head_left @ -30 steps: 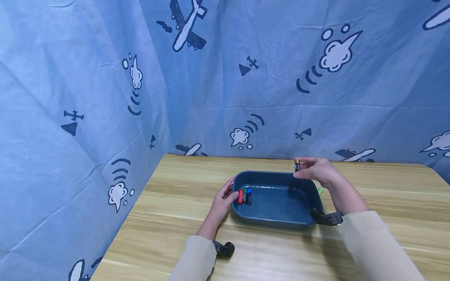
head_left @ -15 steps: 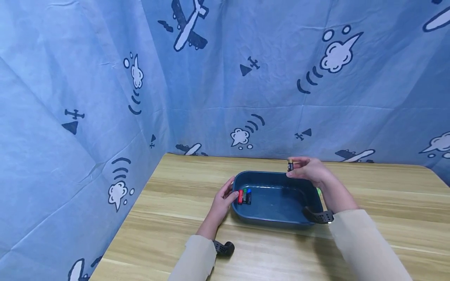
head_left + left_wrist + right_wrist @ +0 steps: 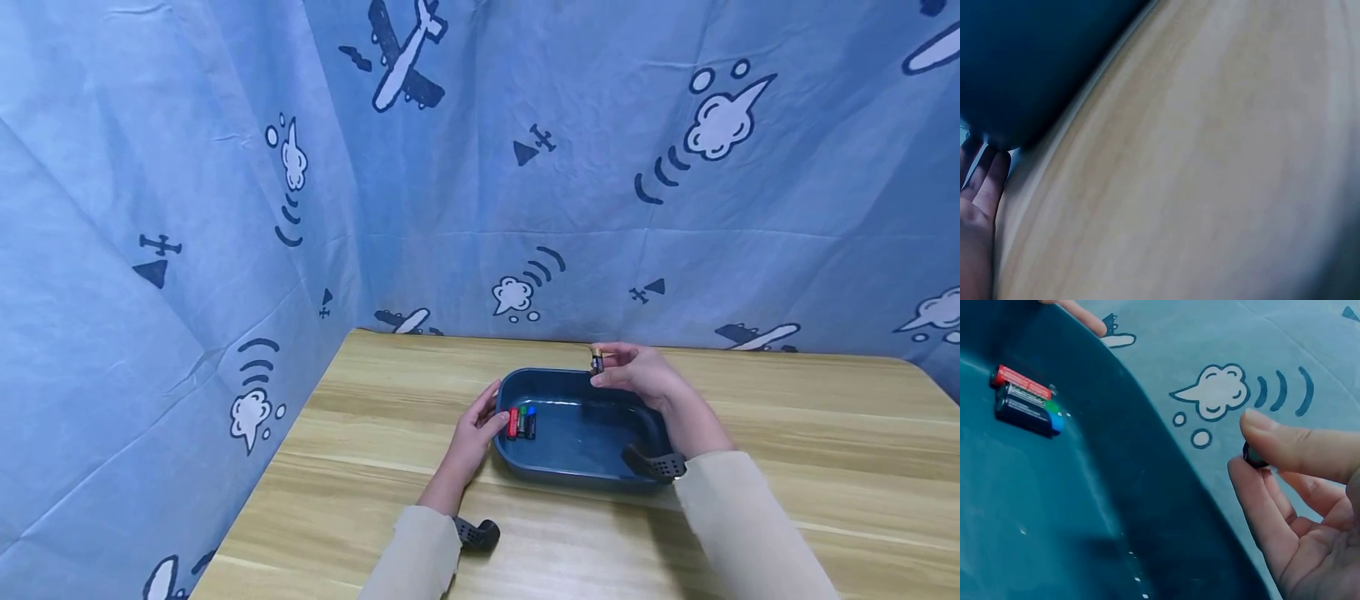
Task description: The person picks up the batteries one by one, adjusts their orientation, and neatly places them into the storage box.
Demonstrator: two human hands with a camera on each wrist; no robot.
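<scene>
My right hand (image 3: 641, 379) pinches a black battery (image 3: 597, 361) with a gold end, upright above the far rim of a dark blue plastic tub (image 3: 585, 450). In the right wrist view thumb and fingertips hide most of this battery (image 3: 1252, 456). My left hand (image 3: 471, 435) grips the tub's left end, its thumb over the rim and its fingers along the outer wall. Inside the tub, by that thumb, a red battery (image 3: 513, 423), a green-ended battery (image 3: 522, 422) and a blue-ended battery (image 3: 531, 422) lie side by side.
The tub stands on a wooden table (image 3: 360, 442). Behind and to the left hangs a blue curtain (image 3: 420, 267) printed with planes and clouds. Black wrist mounts (image 3: 477, 533) project from both sleeves.
The right hand has moved left along the tub's far rim with the black battery. A light green thing beyond the tub's right end has become hidden. The left hand has stayed put.
</scene>
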